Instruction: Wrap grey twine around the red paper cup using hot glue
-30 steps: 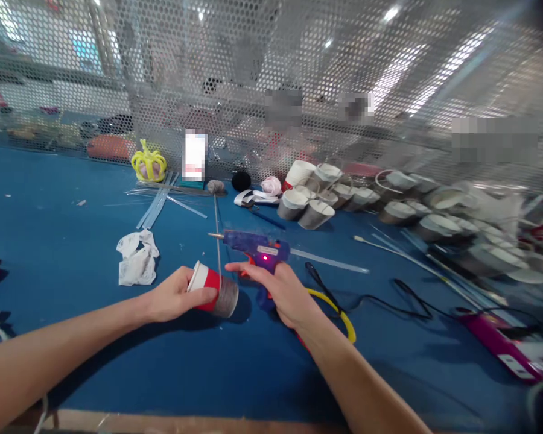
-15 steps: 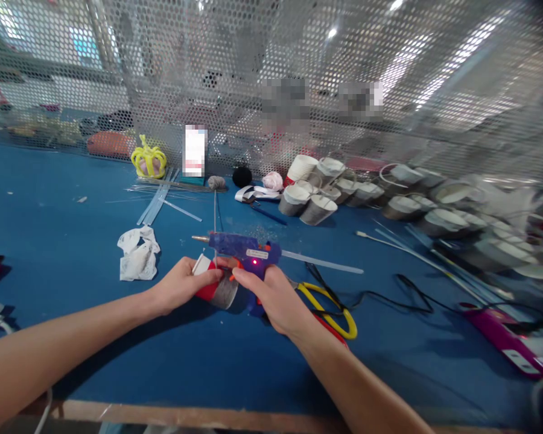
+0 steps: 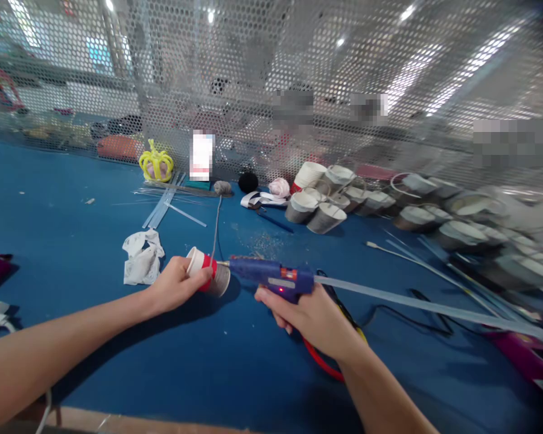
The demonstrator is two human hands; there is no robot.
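My left hand (image 3: 175, 284) is closed around a small paper cup (image 3: 195, 263) with a white rim and a red band, tipped on its side. Grey yarn (image 3: 221, 282) wraps the cup's lower part, and a strand runs from it back to a grey yarn ball (image 3: 222, 188). In my right hand (image 3: 314, 313) is a blue glue gun (image 3: 257, 272), its red light lit. The metal nozzle points left and meets or nearly meets the cup's side by the strand. A long translucent glue stick (image 3: 416, 302) juts from the gun's rear.
Several grey-wrapped cups (image 3: 326, 218) stand at the back right. White lace (image 3: 142, 258) lies left of the cup. Red-and-yellow-handled scissors (image 3: 322, 360) lie under my right forearm, near a black cord (image 3: 416, 316). A perforated metal screen (image 3: 253, 78) bounds the table's back.
The glue gun has moved right and down, and its nozzle has come from beyond the cup to the cup's side. My left hand keeps the cup, now turned slightly.
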